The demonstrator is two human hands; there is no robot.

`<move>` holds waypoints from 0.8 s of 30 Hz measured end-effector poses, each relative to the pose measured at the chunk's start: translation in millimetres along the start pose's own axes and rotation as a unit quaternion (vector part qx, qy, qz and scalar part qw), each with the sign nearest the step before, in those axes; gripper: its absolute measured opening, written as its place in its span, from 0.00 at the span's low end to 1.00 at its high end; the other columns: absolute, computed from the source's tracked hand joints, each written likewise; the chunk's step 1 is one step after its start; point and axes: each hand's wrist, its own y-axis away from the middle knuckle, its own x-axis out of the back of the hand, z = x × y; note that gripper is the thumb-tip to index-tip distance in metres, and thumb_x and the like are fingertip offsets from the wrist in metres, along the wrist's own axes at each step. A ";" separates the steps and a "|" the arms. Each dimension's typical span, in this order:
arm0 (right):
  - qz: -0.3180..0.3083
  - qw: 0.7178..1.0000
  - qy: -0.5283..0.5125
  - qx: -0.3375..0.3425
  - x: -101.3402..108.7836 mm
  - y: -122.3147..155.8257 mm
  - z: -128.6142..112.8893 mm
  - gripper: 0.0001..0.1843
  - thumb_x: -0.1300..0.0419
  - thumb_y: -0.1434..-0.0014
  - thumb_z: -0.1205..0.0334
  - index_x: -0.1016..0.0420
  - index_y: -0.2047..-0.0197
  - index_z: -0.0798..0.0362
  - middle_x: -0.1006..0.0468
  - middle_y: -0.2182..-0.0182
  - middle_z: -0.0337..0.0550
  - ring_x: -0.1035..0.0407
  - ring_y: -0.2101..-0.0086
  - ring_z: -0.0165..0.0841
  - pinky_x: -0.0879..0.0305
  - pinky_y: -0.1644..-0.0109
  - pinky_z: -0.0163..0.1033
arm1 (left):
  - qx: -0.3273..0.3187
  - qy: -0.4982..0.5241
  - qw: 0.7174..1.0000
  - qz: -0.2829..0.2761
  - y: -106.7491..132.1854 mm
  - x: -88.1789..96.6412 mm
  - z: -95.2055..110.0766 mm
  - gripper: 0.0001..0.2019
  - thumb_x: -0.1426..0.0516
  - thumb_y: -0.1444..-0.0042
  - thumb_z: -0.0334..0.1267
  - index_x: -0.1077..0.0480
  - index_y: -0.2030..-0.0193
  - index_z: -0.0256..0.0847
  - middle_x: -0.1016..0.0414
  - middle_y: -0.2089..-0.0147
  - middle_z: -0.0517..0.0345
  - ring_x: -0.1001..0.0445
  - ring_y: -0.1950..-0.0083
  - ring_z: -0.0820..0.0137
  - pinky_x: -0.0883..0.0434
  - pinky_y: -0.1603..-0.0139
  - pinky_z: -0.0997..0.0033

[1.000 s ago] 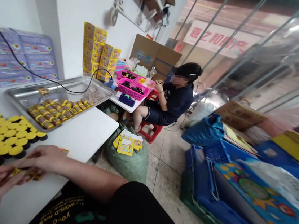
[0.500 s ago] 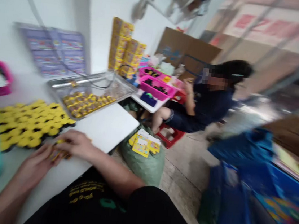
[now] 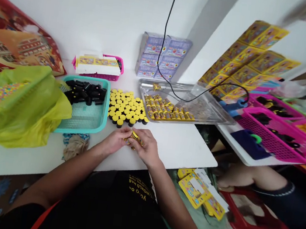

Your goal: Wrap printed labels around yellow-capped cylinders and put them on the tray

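My left hand point(image 3: 116, 140) and my right hand point(image 3: 146, 147) meet over the white table point(image 3: 178, 145). Between their closed fingers is a small yellow-capped jar point(image 3: 135, 135), mostly covered by the fingers. Some gold-and-yellow pieces show under the hands, too hidden to tell apart. Just beyond stands a tight group of black jars with yellow caps point(image 3: 127, 106). To the right of it, a metal tray point(image 3: 211, 112) holds rows of small jars with gold-and-yellow wrapping point(image 3: 167, 109) and a clear plastic bag.
A turquoise basket point(image 3: 105, 114) of black containers point(image 3: 84, 92) and a yellow-green bag point(image 3: 41, 104) of coloured beads lie left. Purple boxes point(image 3: 161, 56) and stacked yellow boxes point(image 3: 249, 55) stand behind. A black cable point(image 3: 165, 30) hangs over the tray. Right: pink baskets point(image 3: 273, 133), a seated person's leg point(image 3: 256, 179).
My view has swung left, from the seated co-worker to the table in front of me. Both hands stay together around the small jar.
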 end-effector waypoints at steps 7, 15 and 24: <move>0.098 0.994 -0.003 -0.039 -8.1 7.7 -3.1 0.16 0.35 0.42 0.56 0.24 0.51 0.48 0.23 0.64 0.42 0.28 0.63 0.35 0.28 0.58 0.43 | 0.019 0.017 1.000 -0.001 -2.3 3.7 -2.2 0.11 0.33 0.52 0.39 0.28 0.69 0.35 0.26 0.68 0.54 0.27 0.70 0.70 0.31 0.68 0.69; 0.129 0.986 0.100 0.039 -12.6 9.4 0.5 0.13 0.36 0.42 0.60 0.28 0.53 0.49 0.23 0.65 0.42 0.29 0.66 0.35 0.28 0.62 0.42 | 0.074 0.026 0.996 0.031 -9.3 12.4 -4.1 0.19 0.41 0.43 0.51 0.27 0.65 0.33 0.25 0.71 0.51 0.26 0.72 0.69 0.30 0.68 0.69; 0.083 0.993 0.073 0.043 -16.4 10.8 4.4 0.20 0.39 0.38 0.58 0.30 0.43 0.48 0.23 0.59 0.46 0.27 0.59 0.38 0.26 0.57 0.45 | 0.070 0.058 0.995 0.037 -8.9 12.3 0.0 0.09 0.40 0.42 0.40 0.26 0.63 0.34 0.24 0.70 0.53 0.26 0.71 0.70 0.30 0.66 0.71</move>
